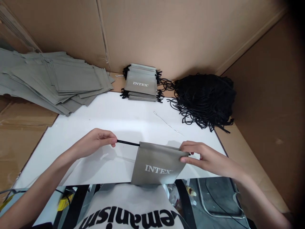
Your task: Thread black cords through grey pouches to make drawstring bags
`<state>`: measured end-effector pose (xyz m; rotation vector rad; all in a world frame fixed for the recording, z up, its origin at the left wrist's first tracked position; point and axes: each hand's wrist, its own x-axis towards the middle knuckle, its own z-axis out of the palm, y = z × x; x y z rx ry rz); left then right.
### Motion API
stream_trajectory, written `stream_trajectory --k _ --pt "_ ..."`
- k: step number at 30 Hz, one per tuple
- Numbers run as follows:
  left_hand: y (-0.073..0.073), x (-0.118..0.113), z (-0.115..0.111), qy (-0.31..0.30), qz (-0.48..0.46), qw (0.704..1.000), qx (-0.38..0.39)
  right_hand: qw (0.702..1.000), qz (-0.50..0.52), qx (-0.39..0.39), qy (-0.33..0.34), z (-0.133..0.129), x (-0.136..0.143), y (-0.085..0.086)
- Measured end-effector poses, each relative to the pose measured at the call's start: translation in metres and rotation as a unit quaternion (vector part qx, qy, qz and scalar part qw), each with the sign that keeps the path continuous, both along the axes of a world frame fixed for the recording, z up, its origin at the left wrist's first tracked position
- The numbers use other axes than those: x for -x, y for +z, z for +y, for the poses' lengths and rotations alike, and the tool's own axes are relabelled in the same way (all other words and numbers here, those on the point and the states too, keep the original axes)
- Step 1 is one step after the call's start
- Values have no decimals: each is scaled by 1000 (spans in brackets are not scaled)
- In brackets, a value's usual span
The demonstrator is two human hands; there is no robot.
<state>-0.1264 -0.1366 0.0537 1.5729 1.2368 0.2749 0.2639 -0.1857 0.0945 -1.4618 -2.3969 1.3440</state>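
A grey pouch printed INTEX (157,165) hangs at the front edge of the white table, its top edge upward. My right hand (199,156) pinches its upper right corner, where a bit of black cord shows. From the upper left corner a black cord (128,143) runs out straight to my left hand (103,140), which is closed on its end. Behind them, a thin wire with a looped end (166,123) lies on the white table (107,117).
Flat grey pouches (73,76) are piled at the back left. A stack of corded INTEX pouches (140,82) sits at back centre, and a heap of black cords (205,98) at back right. Cardboard walls (166,35) enclose the back and right.
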Motion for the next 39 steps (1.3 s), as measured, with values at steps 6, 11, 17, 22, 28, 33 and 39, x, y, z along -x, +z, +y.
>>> stream_trajectory --k 6,11,17,22,28,33,39 --pt "-4 6 -5 51 -5 998 -48 992 -20 -123 26 9 -1 7" --pt "-6 12 -10 84 -23 994 -66 989 -16 -146 21 11 0 14" --pt "-8 15 -12 98 -28 993 -63 982 3 -187 36 15 1 14" --pt "-9 20 -12 86 -1 994 -72 954 1 -290 74 16 2 13" --pt "19 -8 -20 18 66 944 -323 924 -1 -370 92 18 17 19" --pt "44 -45 -17 -141 54 848 -508 900 -16 -419 116 19 42 31" --pt "44 -31 -2 -184 84 861 -467 893 -2 -437 109 15 48 32"
